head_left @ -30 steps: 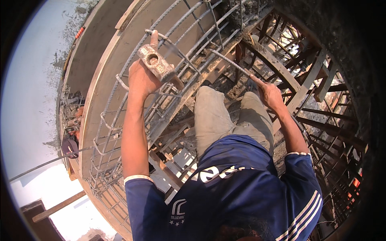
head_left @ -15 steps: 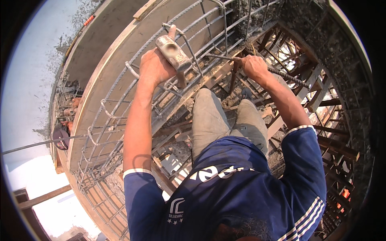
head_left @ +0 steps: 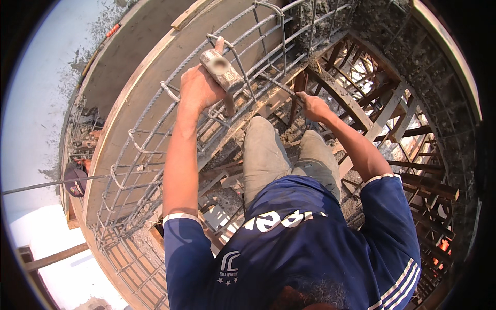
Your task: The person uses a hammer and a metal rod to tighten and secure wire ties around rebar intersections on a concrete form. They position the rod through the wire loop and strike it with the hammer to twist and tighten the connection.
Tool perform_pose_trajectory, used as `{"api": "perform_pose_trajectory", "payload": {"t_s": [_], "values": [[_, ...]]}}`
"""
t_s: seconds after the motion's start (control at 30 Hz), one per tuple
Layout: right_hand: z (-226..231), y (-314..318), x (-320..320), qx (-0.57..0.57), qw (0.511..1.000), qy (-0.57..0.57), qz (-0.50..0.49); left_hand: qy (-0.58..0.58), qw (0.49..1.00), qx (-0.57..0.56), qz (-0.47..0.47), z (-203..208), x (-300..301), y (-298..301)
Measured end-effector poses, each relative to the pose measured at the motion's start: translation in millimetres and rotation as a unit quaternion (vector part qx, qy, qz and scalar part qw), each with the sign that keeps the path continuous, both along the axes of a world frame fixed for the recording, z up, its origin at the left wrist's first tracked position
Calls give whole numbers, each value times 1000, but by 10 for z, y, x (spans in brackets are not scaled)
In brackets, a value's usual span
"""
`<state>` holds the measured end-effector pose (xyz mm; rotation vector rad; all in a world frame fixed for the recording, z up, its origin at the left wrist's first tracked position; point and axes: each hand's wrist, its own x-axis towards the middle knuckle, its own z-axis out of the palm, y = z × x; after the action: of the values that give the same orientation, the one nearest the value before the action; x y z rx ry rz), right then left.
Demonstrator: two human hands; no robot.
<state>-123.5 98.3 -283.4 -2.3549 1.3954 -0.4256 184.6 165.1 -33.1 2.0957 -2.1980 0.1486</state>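
My left hand (head_left: pixel 200 89) is closed round a hammer (head_left: pixel 222 72) with a worn, blocky metal head, held close up to the head. One finger stretches past the head beside a stirrup of the steel rebar cage (head_left: pixel 170 93); whether it touches is unclear. My right hand (head_left: pixel 316 107) is closed on the near end of a ribbed rebar rod (head_left: pixel 281 87). That rod slants away to the upper left, its far part reaching in among the bars of the cage. The fingers under the rod are partly hidden.
A curved formwork panel (head_left: pixel 150 67) runs along the cage's outer side. Timber props and beams (head_left: pixel 341 98) criss-cross below on the right, with gaps between them. A dark rough wall (head_left: pixel 439 77) curves round the far right. A dark cap (head_left: pixel 76 181) shows at left.
My right hand has shifted slightly left and down. The long stretch of rod right of it no longer shows; the hand is now at its end. The left hand and hammer stay nearly still.
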Motion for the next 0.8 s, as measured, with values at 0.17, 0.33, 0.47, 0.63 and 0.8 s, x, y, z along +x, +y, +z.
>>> {"api": "perform_pose_trajectory", "payload": {"t_s": [0.17, 0.33, 0.47, 0.63, 0.8], "values": [[432, -161, 86, 437, 894, -95, -18, 12, 1000, 3, 3, 5, 72, 9], [663, 458, -397, 618, 743, -244, -78, 9, 999, 32, 14, 45, -2, 66], [679, 1021, -762, 673, 552, -491, -30, 3, 999, 29, 15, 30, 6, 101], [740, 1389, -397, 672, 490, -552, -63, 10, 999, 34, 16, 95, -54, 108], [937, 1262, -519, 669, 575, -461, -94, 5, 999, 32, 7, 41, -19, 151]]}}
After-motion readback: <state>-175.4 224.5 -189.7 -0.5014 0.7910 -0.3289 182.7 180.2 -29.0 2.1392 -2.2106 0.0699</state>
